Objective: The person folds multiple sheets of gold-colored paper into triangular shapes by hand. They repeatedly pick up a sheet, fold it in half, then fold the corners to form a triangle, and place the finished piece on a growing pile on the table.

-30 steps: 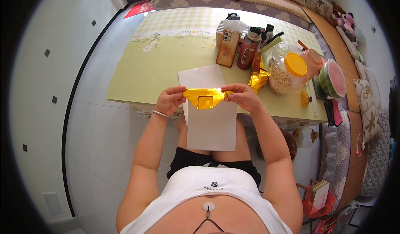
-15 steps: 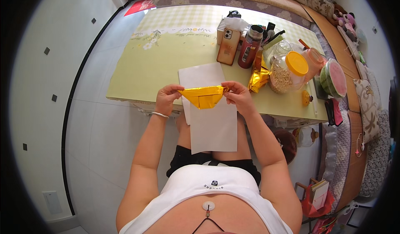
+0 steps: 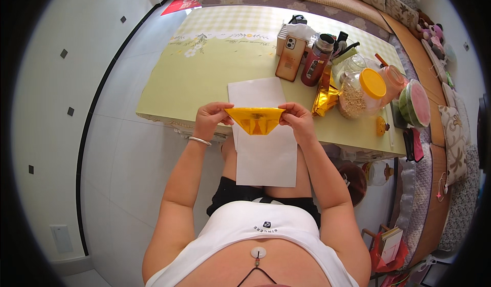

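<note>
Between my two hands stretches a folded piece of shiny gold foil paper (image 3: 255, 122), wide along its top edge and narrower at the bottom, like a boat. My left hand (image 3: 211, 119) pinches its left corner, and my right hand (image 3: 298, 119) pinches the right corner. Behind and beneath it lie white paper sheets: an upper sheet (image 3: 258, 88) on the table and a lower sheet (image 3: 266, 163) over my lap. More crumpled gold foil (image 3: 325, 96) stands on the table to the right of my right hand.
On the green table (image 3: 189, 85) stand a phone (image 3: 290, 58), a red flask (image 3: 315, 64), a yellow-lidded jar (image 3: 358, 95) of pale grains, a pink pitcher (image 3: 391, 80) and a cut watermelon (image 3: 414, 103). A sofa (image 3: 432, 108) runs along the right side. Below the table's right end sits a glass jar (image 3: 377, 173).
The gold foil has turned so that a smoother face with a shallow inner fold shows. My right fingers have shifted their pinch at its corner. The whole view has moved slightly.
</note>
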The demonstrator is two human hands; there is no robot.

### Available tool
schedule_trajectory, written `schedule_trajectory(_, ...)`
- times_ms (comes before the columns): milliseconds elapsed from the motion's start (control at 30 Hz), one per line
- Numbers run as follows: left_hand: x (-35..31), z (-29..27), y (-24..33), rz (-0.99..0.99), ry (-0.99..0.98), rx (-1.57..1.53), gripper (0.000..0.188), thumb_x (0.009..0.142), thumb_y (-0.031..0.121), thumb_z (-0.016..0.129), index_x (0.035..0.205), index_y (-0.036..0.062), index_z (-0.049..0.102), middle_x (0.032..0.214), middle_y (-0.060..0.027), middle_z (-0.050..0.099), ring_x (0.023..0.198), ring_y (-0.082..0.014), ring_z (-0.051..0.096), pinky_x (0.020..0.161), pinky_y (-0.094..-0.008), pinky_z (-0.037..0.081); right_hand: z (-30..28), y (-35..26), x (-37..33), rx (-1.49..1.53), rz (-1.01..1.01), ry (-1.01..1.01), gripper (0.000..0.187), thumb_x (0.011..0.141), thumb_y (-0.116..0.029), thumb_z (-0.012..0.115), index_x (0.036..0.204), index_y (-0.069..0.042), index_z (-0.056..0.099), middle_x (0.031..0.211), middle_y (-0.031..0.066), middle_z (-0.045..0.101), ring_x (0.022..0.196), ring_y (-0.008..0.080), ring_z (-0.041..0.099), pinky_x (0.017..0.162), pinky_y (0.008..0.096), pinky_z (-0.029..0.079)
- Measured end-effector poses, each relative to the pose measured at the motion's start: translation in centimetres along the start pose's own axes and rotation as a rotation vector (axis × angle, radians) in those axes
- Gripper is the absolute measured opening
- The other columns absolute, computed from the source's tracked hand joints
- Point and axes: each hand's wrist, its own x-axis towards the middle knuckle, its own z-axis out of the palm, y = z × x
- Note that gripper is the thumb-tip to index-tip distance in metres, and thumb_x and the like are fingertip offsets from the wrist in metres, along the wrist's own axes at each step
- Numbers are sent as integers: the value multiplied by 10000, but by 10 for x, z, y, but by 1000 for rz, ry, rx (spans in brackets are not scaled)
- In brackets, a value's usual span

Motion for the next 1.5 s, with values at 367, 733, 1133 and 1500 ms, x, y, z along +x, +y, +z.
schedule_trajectory(367, -18, 12, 3, -136, 77, -299, 306, 943, 39, 625, 1227, -22, 529, 1060, -145, 703, 900, -214, 731, 799, -336, 613, 10, 6, -15, -199, -227, 53, 157, 948, 47, 573, 1075, 18, 660, 931, 56, 690, 818, 113, 680, 751, 237, 552)
schedule_trajectory(733, -15, 26, -13, -22, 250, -457, 133, 906, -38, 663, 1024, 18, 682, 980, -57, 698, 872, -123, 661, 756, -218, 555, 18, 14, -35, -256, -352, 44, 176, 935, 85, 570, 1075, 23, 656, 969, 53, 677, 827, 108, 664, 758, 235, 542)
schedule_trajectory(1133, -27, 14, -3, 30, 37, -392, 128, 886, -74, 656, 963, 22, 692, 857, -96, 705, 617, -122, 636, 544, -210, 522, 25, -1, -35, -283, -393, 141, 249, 894, 100, 590, 1101, -5, 681, 1104, 54, 614, 825, 75, 604, 733, 196, 506)
schedule_trajectory(1500, -46, 29, 6, 281, 40, -191, 136, 866, -114, 644, 935, -1, 677, 983, -126, 692, 877, -209, 698, 793, -303, 610, 39, -5, -39, 31, -313, 238, 409, 925, -3, 649, 1316, 8, 529, 1181, 81, 592, 1043, 104, 597, 895, 253, 526)
